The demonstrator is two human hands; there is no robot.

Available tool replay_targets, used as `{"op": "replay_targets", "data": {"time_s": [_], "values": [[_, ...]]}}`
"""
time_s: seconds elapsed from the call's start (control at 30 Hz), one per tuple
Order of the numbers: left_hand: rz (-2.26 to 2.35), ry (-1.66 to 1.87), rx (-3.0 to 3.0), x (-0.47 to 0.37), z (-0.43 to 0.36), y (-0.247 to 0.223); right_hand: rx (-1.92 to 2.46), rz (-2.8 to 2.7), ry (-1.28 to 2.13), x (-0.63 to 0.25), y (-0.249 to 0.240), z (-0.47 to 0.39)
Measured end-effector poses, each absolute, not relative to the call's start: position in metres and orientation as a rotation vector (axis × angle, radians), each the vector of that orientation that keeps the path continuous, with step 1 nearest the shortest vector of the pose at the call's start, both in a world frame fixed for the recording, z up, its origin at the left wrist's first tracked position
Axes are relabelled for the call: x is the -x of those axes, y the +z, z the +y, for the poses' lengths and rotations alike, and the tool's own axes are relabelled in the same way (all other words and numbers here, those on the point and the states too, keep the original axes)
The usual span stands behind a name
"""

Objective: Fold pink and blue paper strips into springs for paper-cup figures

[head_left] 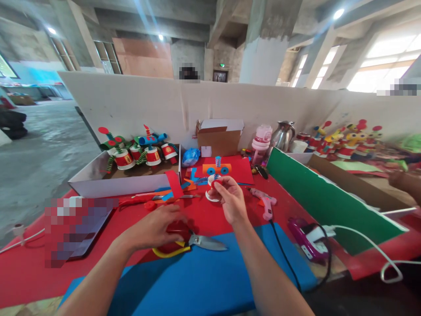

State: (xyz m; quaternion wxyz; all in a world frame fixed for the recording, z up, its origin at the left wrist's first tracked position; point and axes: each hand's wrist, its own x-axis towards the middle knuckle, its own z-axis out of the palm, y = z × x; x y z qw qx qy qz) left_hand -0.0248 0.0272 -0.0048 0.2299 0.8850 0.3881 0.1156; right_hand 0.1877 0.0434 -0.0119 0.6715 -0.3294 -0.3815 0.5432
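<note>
My right hand is closed in a pinch, fingertips on a small red paper piece against a white paper cup figure; my fingers partly cover both. Behind the cup sits an orange paper tube with blue ring eyes and a folded blue paper spring on top. My left hand hovers over the handles of yellow-handled scissors, thumb and fingers apart and slightly blurred. The scissors lie with their blades pointing right on a blue sheet. Whether that hand touches the handles is unclear.
A pink glue gun with a black cord lies at right, beside a purple power strip. A white box of finished cup figures stands left, near a tablet-like device. A green-sided box bounds the right.
</note>
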Motion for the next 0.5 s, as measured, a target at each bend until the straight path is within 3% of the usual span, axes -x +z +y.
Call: {"op": "replay_targets", "data": {"time_s": [0.2,0.5], "values": [[1.127,0.833,-1.883,0.006,0.029,-0.017,0.789,-1.112,1.32,-0.16,-0.023,0.031],[1.044,0.87,-1.601,0.002,0.024,-0.015,0.809,-1.173,1.363,-0.153,-0.03,0.029]]}}
